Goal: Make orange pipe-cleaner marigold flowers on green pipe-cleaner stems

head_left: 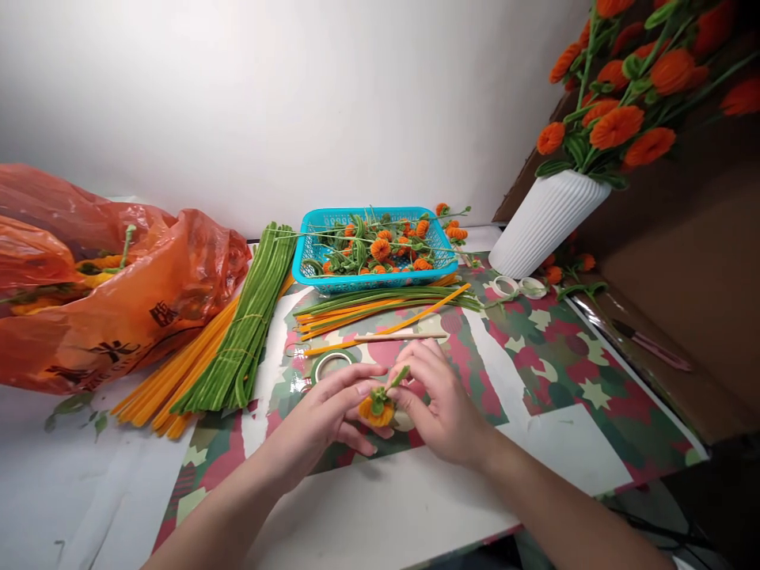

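Observation:
A small yellow-orange pipe-cleaner flower (pixel 376 412) with a green base and a short green stem is held over the table's front part. My left hand (pixel 332 408) has its thumb at the flower's green base and its fingers bent around the far side and underneath. With thumb and fingers, my right hand (pixel 442 404) pinches the flower's green stem. Just beyond my left fingers lies a roll of green tape (pixel 333 364). A thin wooden stick (pixel 400 337) lies past my hands, near loose green and orange pipe cleaners (pixel 385 305).
Behind stands a blue basket (pixel 374 283) of orange flowers and green leaves. Left are bundled green pipe cleaners (pixel 243 332), orange ones (pixel 178 372) and an orange plastic bag (pixel 148 317). Right are a white vase (pixel 546 222), white tape rolls (pixel 504 286) and a pink-handled tool (pixel 659 348).

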Action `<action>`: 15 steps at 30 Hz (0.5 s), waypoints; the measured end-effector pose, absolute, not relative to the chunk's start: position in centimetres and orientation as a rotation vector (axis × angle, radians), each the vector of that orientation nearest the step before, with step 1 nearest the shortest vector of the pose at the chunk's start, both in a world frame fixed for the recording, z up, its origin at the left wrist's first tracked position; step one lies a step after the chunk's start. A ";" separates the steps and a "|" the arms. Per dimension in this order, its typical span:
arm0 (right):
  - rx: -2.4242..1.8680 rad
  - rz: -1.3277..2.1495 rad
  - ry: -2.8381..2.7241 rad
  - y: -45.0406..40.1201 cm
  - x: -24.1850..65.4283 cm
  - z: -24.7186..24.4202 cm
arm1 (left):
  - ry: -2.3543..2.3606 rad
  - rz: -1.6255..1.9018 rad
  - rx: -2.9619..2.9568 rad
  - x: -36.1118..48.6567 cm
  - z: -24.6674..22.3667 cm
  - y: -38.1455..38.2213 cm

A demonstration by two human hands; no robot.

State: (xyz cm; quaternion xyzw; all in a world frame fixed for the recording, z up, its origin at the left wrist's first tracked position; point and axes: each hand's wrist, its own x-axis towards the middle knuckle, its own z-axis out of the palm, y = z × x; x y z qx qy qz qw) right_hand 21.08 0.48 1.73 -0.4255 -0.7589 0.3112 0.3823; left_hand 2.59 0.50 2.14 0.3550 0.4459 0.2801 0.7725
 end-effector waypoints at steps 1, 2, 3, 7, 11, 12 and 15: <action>-1.096 0.719 -1.945 0.4 21.1 1.7 | 0.979 0.606 0.775 2.5 2.1 0.5; -1.101 0.659 -1.946 0.4 21.0 1.6 | 0.980 0.614 0.787 2.5 2.0 0.4; -1.106 0.618 -1.940 0.3 21.0 1.6 | 0.973 0.635 0.806 2.6 1.9 0.4; -1.079 0.677 -1.889 0.3 21.0 1.4 | 0.962 0.800 0.878 2.9 1.4 0.4; -1.055 0.841 -1.849 0.5 21.1 1.4 | 0.965 0.952 0.947 3.2 1.0 0.2; -1.087 0.847 -1.837 0.5 21.1 1.4 | 0.974 0.984 0.966 3.2 1.0 0.1; -1.186 0.847 -1.852 0.6 21.0 1.4 | 1.014 1.008 1.052 3.3 1.0 -0.2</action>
